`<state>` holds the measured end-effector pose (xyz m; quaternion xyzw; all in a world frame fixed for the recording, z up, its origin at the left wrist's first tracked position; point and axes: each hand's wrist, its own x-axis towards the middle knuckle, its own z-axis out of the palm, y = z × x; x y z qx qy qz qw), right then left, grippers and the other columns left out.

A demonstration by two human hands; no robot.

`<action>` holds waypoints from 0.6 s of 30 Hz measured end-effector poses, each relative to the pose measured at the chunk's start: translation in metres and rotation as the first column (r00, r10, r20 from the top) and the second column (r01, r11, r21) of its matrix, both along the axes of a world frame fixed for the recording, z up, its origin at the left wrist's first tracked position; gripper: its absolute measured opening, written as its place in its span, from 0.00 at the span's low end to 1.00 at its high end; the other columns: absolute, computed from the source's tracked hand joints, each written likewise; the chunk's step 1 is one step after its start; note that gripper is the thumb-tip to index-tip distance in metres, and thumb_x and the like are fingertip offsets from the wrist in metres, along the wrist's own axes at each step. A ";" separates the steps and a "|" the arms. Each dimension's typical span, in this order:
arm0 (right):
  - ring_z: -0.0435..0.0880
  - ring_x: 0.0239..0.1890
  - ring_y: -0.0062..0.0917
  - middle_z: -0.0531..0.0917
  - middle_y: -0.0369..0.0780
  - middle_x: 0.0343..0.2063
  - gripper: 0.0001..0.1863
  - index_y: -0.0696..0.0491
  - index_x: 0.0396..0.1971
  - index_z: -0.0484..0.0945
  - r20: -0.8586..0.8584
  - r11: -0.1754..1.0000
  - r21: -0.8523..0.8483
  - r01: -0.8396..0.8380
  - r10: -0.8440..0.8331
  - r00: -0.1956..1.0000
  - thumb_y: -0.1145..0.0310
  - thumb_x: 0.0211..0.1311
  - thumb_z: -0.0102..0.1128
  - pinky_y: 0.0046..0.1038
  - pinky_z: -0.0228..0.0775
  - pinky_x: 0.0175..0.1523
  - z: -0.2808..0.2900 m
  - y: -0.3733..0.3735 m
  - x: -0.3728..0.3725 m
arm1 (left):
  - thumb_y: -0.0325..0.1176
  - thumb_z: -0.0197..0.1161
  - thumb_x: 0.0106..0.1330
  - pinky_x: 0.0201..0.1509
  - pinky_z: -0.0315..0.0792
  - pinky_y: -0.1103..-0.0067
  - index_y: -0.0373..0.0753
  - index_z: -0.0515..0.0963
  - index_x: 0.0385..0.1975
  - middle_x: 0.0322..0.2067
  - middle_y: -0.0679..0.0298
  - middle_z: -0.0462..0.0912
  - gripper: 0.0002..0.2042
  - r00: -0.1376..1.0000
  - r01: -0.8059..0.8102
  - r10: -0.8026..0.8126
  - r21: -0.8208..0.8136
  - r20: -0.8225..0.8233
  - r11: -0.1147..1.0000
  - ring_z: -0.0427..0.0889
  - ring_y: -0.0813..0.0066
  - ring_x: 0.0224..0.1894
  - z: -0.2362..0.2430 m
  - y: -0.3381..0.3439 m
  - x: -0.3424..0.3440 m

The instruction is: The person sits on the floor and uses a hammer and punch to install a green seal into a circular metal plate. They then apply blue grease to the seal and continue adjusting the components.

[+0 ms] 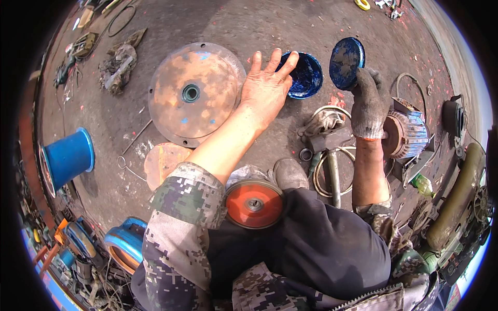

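Observation:
My left hand (267, 88) is bare, palm down, its fingers spread. Its fingertips overlap the near left rim of a round tub (309, 78) smeared inside with dark blue grease; whether they touch it I cannot tell. In a grey knitted glove, my right hand (370, 106) grips a round lid (344, 63) by its lower edge. Blue grease coats the lid's rim, and it is held up right of the tub. Left of my left hand lies a large round steel plate (168, 78) with a hub in the middle. An orange-red disc (254, 205) rests between my legs.
A hammer (333, 173) and a coiled hose (320, 181) lie by my shoe (290, 173). At the right stands an electric motor (410, 136). A blue flanged cylinder (67, 158) and a bent wire rod (136, 141) are to the left. Scrap parts line both sides.

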<state>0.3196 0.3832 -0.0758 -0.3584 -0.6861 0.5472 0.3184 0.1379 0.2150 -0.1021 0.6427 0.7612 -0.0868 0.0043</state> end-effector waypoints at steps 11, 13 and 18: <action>0.83 0.40 0.19 0.84 0.36 0.42 0.10 0.60 0.48 0.83 0.012 0.994 -0.100 0.054 -0.053 0.999 0.71 0.72 0.63 0.25 0.77 0.46 -0.002 -0.003 -0.001 | 0.35 0.57 0.72 0.79 0.39 0.41 0.49 0.86 0.45 0.81 0.68 0.53 0.10 0.999 0.027 -0.026 -0.059 0.020 0.998 0.47 0.57 0.83 -0.005 0.009 -0.001; 0.83 0.40 0.19 0.84 0.36 0.41 0.10 0.60 0.48 0.83 0.043 0.989 -0.135 0.066 -0.061 0.997 0.71 0.73 0.63 0.24 0.77 0.45 -0.001 -0.006 -0.003 | 0.34 0.56 0.72 0.79 0.39 0.40 0.48 0.85 0.45 0.81 0.68 0.53 0.10 0.999 0.010 -0.007 -0.063 0.046 0.998 0.47 0.57 0.83 -0.001 0.009 0.000; 0.85 0.46 0.26 0.83 0.41 0.49 0.14 0.58 0.52 0.83 0.006 0.999 -0.032 -0.010 0.011 1.000 0.83 0.69 0.60 0.28 0.83 0.49 -0.011 0.000 0.003 | 0.33 0.63 0.67 0.76 0.43 0.40 0.50 0.82 0.46 0.77 0.60 0.58 0.09 0.969 -0.103 0.084 0.072 0.231 0.992 0.49 0.52 0.81 0.002 0.000 -0.001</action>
